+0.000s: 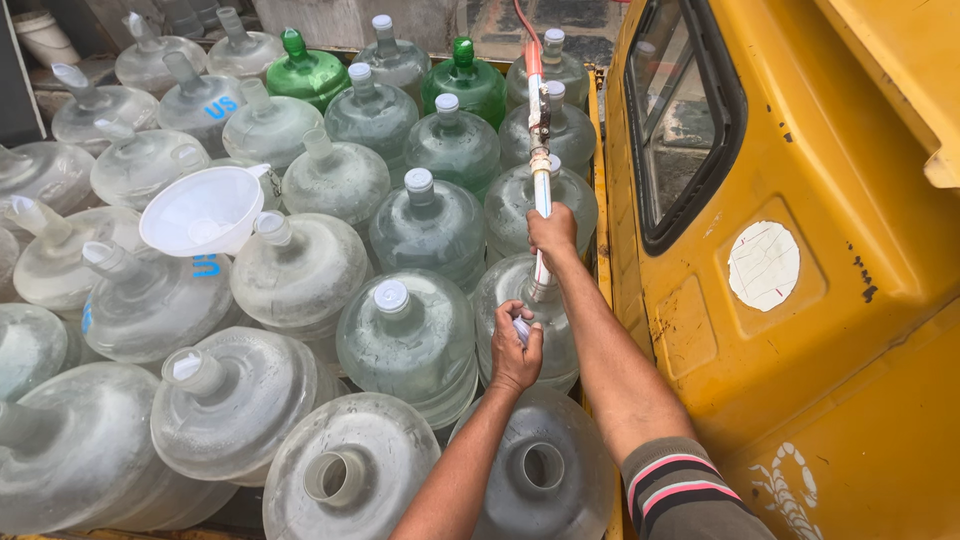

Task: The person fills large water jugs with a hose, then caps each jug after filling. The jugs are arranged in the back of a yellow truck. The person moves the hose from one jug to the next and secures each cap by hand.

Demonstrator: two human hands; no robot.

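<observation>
Beside a yellow vehicle point(820, 300), roughly two dozen clear jugs point(300, 270), two green point(465, 80); right hand point(553, 232) grips white pipe point(541, 190); left hand point(514, 350) closed on white cap point(521, 330).

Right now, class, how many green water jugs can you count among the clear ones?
2. One green jug stands in the back row, left of centre; the other green jug stands to its right, also at the back. More may be hidden beyond the frame.

The person's two forearms are bare. The right arm point(620, 370) wears a short dark grey sleeve point(685, 495) with pink and white stripes near its hem. The left arm point(460, 470) shows no sleeve.
</observation>
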